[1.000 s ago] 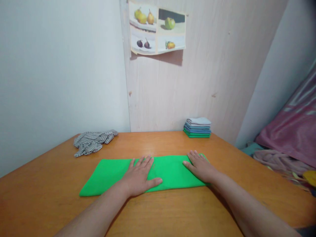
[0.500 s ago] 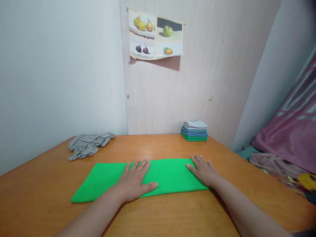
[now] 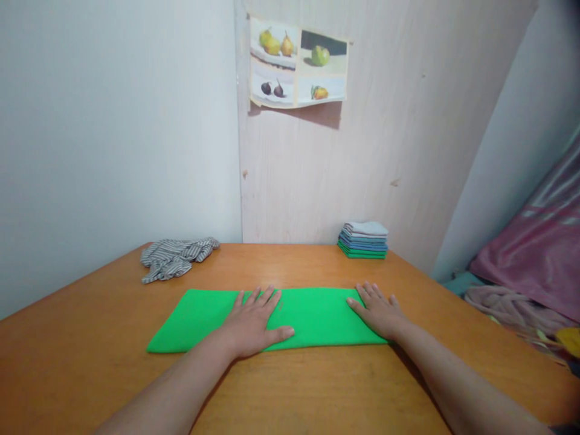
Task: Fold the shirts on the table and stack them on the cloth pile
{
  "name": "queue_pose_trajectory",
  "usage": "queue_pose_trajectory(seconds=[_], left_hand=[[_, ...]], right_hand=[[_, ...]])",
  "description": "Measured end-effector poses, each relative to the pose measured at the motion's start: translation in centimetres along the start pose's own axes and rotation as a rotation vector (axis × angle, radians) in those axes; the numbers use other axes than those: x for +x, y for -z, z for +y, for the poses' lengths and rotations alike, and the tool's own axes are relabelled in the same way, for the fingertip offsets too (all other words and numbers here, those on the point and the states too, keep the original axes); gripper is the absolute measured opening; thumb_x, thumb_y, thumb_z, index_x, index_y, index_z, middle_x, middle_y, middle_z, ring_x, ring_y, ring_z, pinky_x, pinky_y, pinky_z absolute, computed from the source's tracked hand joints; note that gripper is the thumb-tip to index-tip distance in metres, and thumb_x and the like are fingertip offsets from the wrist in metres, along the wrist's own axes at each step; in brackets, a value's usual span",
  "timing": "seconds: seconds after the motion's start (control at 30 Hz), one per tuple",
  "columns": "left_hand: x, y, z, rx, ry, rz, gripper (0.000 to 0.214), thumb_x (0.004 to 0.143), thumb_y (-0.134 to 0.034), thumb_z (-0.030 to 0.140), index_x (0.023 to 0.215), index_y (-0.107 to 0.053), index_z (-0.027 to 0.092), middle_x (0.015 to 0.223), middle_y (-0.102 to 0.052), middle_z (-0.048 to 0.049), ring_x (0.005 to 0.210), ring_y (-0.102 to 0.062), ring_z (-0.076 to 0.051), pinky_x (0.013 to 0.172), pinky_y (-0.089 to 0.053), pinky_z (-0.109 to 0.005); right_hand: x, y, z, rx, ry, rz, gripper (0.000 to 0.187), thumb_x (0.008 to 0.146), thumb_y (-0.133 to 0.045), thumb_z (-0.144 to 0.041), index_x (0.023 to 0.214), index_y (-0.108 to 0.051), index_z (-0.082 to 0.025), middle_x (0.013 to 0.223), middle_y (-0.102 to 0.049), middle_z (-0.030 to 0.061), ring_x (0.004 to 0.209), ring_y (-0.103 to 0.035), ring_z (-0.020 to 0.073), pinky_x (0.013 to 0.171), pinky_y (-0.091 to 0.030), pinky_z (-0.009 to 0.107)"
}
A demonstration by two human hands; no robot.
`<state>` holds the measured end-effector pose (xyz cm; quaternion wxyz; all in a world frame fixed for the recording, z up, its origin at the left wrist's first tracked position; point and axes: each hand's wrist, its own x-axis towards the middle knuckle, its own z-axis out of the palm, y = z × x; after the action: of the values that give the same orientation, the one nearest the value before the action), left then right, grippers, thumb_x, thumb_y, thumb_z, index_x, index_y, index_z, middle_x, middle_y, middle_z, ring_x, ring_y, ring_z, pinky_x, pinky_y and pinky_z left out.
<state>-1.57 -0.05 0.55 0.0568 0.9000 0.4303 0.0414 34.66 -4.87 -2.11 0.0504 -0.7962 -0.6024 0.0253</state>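
A bright green cloth (image 3: 317,317), folded into a long strip, lies flat across the wooden table (image 3: 290,393). My left hand (image 3: 254,323) rests palm down on its middle, fingers spread and thumb pointing right. At the cloth's right end, my right hand (image 3: 378,311) also lies flat with fingers apart. Neither hand grips anything. The part of the cloth beneath my palms is hidden, and my right hand covers most of its right edge.
Toward the back left is a crumpled striped cloth (image 3: 176,257). A neat stack of folded cloths (image 3: 363,240), white, blue and green, sits at the back right. Walls border the table behind. Pink fabric (image 3: 534,248) and other textiles lie beyond the right edge.
The whole view has shifted slightly, so the table, cloths and wall pictures appear farther right. Both hands stay flat on the green cloth, in nearly the same places on it.
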Motion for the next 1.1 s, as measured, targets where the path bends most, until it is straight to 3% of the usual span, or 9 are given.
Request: queue_pose_trajectory(seconds=[0.17, 0.3, 0.43, 0.53, 0.8, 1.1], left_hand=[[0.0, -0.2, 0.0, -0.018, -0.007, 0.016, 0.097, 0.082, -0.025, 0.088, 0.158, -0.016, 0.030, 0.164, -0.006, -0.0048, 0.151, -0.005, -0.037, 0.117, -0.005, -0.066], [-0.2, -0.1, 0.1, -0.026, -0.001, 0.020, 0.099, 0.080, -0.025, 0.089, 0.158, -0.018, 0.029, 0.165, -0.006, -0.0049, 0.151, -0.006, -0.038, 0.116, -0.005, -0.067], [-0.3, 0.0, 0.3, -0.031, -0.004, 0.018, 0.099, 0.080, -0.024, 0.089, 0.158, -0.018, 0.029, 0.165, -0.009, -0.0054, 0.151, -0.006, -0.038, 0.116, -0.004, -0.067], [-0.2, -0.2, 0.2, -0.040, -0.005, 0.019, 0.099, 0.080, -0.026, 0.089, 0.158, -0.018, 0.029, 0.165, -0.009, -0.0057, 0.151, -0.006, -0.037, 0.117, -0.004, -0.066], [-0.1, -0.2, -0.2, -0.086, -0.001, 0.029, 0.094, 0.083, -0.022, 0.087, 0.158, -0.020, 0.030, 0.165, -0.011, -0.0057, 0.151, -0.009, -0.034, 0.118, -0.006, -0.063], [-1.2, 1.0, -3.8, -0.036, 0.243, 0.054, 0.094, 0.086, -0.012, 0.083, 0.154, -0.032, 0.022, 0.162, -0.023, -0.0122, 0.150, -0.016, -0.034, 0.118, -0.005, -0.063]], right_hand=[[-0.4, 1.8, -2.9, -0.019, 0.024, 0.036, 0.092, 0.091, -0.016, -0.076, 0.156, -0.027, -0.013, 0.164, -0.019, 0.0149, 0.151, -0.011, 0.0340, 0.116, -0.006, 0.066], [-1.4, 2.6, -7.4, 0.052, 0.245, 0.092, 0.089, 0.093, -0.013, -0.073, 0.158, -0.022, -0.012, 0.164, -0.016, 0.0110, 0.152, -0.006, 0.0269, 0.121, -0.008, 0.054], [-2.5, 1.5, -10.1, 0.086, 0.373, -0.003, 0.090, 0.092, -0.014, -0.075, 0.158, -0.020, -0.014, 0.164, -0.014, 0.0104, 0.152, -0.005, 0.0263, 0.122, -0.007, 0.051], [-2.9, 0.6, -10.3, 0.067, 0.359, -0.063, 0.091, 0.091, -0.014, -0.077, 0.158, -0.019, -0.015, 0.164, -0.013, 0.0100, 0.152, -0.006, 0.0267, 0.122, -0.006, 0.053], [-2.4, -0.3, -9.5, 0.017, 0.357, -0.034, 0.091, 0.091, -0.015, -0.077, 0.158, -0.020, -0.016, 0.164, -0.017, 0.0083, 0.152, -0.011, 0.0266, 0.122, -0.009, 0.052], [-1.5, -1.9, -8.5, -0.020, 0.386, 0.023, 0.091, 0.090, -0.016, -0.077, 0.158, -0.023, -0.016, 0.163, -0.023, 0.0064, 0.151, -0.016, 0.0275, 0.122, -0.014, 0.052]])
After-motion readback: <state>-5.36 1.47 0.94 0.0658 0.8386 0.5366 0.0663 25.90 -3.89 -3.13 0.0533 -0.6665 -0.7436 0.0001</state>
